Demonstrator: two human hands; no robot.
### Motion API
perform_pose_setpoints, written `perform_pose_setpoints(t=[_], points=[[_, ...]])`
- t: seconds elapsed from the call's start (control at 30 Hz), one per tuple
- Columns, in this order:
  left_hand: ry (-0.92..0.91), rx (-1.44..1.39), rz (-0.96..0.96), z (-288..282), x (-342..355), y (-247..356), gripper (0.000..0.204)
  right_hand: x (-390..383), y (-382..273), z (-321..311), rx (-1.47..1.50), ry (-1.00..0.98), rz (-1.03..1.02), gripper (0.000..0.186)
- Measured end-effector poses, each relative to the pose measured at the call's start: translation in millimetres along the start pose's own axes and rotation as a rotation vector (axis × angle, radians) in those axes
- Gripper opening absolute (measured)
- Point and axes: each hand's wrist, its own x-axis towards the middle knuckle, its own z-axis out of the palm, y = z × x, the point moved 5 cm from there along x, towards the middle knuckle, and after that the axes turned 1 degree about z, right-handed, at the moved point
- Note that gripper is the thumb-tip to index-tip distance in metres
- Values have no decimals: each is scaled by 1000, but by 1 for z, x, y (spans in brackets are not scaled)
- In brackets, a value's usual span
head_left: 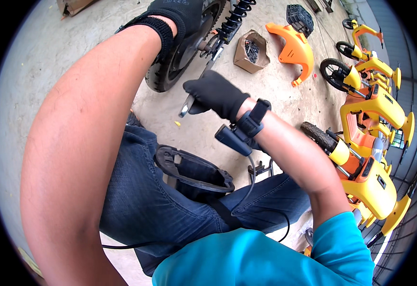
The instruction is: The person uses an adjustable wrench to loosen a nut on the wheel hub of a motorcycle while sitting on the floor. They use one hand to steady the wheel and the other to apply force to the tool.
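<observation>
My right hand [214,96], in a black glove, is closed round a metal wrench [186,107]. One end of the wrench sticks out below the fist; its far end reaches up towards the axle area of a wheel [159,78] with a black tyre. A shock absorber [232,24] with a black coil spring rises beside that wheel. At the top edge, over the tyre, is my left hand [182,16], also gloved in black. Its fingers are cut off or hidden, so I cannot see whether it grips anything.
An open cardboard box [251,51] of small dark parts stands beyond the wheel, beside an orange fender [294,50] and a black crate-like part [300,19]. A black plastic housing [194,169] lies between my legs. Several yellow bikes [375,112] line the right side. A cable [253,178] hangs near my right wrist.
</observation>
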Motion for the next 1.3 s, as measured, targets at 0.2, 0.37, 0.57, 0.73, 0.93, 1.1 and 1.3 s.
perform_pose_setpoints(t=[0.2,0.37,0.57,0.73,0.93,1.1,1.3], points=[[14,-63,20,-8,-8,11,39,15,137,112,381,566,472,47],[47,-42,39,2,-5,-2,41,26,229,129,189,612,643,29],[20,-19,50,10,4,0,39,10,284,119,385,492,706,17],[-4,21,-4,4,-1,-12,41,19,213,130,1248,170,579,7],[26,15,27,5,-2,-3,38,-13,142,57,1503,-33,569,19],[251,263,106,45,9,-20,35,-83,73,-20,983,-109,599,25],[91,119,68,14,4,-10,44,-122,28,-77,697,-112,422,32]])
